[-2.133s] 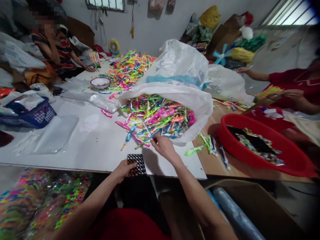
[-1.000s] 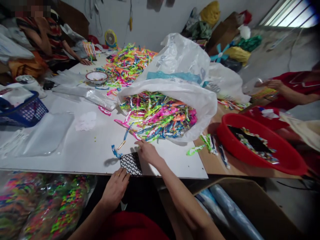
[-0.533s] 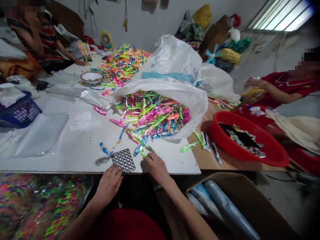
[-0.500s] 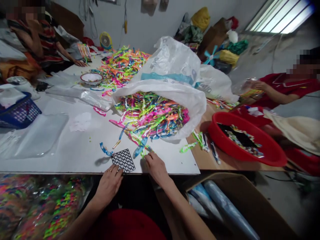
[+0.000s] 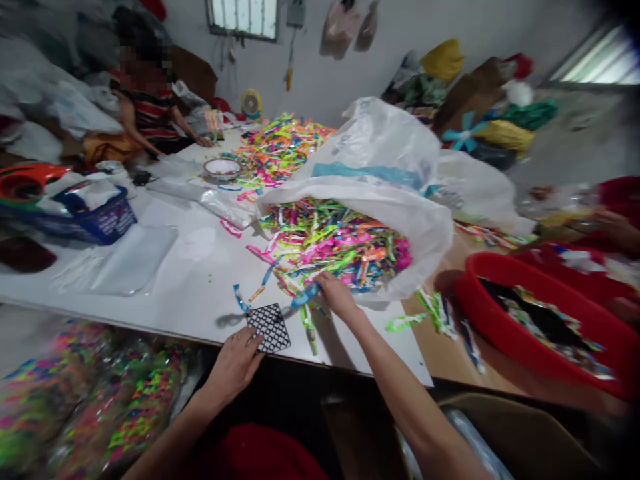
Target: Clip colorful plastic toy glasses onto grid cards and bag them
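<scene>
My left hand (image 5: 234,365) rests at the near table edge, its fingers curled on the corner of a black perforated square plate (image 5: 269,327). My right hand (image 5: 337,295) reaches into the spilled edge of a heap of colourful plastic strips (image 5: 335,241) pouring from a large white plastic sack (image 5: 380,167). Its fingers are closed around some strips, a blue one (image 5: 305,294) sticking out to the left. A few loose strips lie between the plate and the heap.
A red basin (image 5: 540,320) with dark pieces sits at the right, another person's hand beyond it. A blue basket (image 5: 95,223) and clear bags (image 5: 135,257) lie left. A second strip pile (image 5: 280,147), a bowl (image 5: 223,168) and a seated person are farther back. Bagged strips lie below left.
My right hand has moved from the table edge beside the plate forward into the heap and closed on strips. My left hand stays at the plate. The view shifted and blurred.
</scene>
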### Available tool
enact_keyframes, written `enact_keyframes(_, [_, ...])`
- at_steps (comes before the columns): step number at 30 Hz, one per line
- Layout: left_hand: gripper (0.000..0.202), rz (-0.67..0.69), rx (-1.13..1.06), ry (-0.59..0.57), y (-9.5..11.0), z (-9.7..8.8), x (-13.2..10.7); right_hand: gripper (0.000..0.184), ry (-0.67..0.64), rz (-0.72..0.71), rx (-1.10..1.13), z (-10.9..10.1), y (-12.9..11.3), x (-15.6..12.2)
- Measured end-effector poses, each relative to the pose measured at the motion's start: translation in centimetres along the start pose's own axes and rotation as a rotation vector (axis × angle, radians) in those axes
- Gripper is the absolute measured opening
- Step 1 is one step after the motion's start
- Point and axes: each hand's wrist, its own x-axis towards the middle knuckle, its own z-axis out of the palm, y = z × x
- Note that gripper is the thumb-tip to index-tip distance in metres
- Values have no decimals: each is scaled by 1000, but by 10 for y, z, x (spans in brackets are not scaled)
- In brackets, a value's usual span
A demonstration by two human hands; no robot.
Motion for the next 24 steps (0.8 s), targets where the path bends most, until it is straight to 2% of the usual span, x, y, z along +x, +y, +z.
enact_keyframes(2, [30, -139, -20, -33, -4, -11, 8, 12, 106, 5, 160, -2, -15, -5])
enact_keyframes(5, [36, -322, -26, -139, -10, -17, 22, 26, 188, 52, 594, 13, -54, -19])
enact_keyframes(8, [42, -434, -66, -216, -13, -13, 31, 26, 94, 109, 880, 49, -91, -33])
enact_keyframes(11, [45, -497, -134, -227, -14, -9, 35, 20, 41, 185, 954, 77, -105, -39])
enact_keyframes(15, [48, -521, -191, -257, -17, -11, 39, 18, -18, 102, 843, 81, -112, -34])
enact_keyframes(18, [45, -519, -178, -296, -20, -12, 41, 16, -143, 90, 493, 81, -129, -25])
enact_keyframes(21, [39, -463, -115, -342, -27, -10, 48, 19, -201, 103, 201, 84, -147, -14])
enact_keyframes(24, [38, -452, -78, -363, -34, -9, 56, 21, -229, 75, 171, 82, -146, -4])
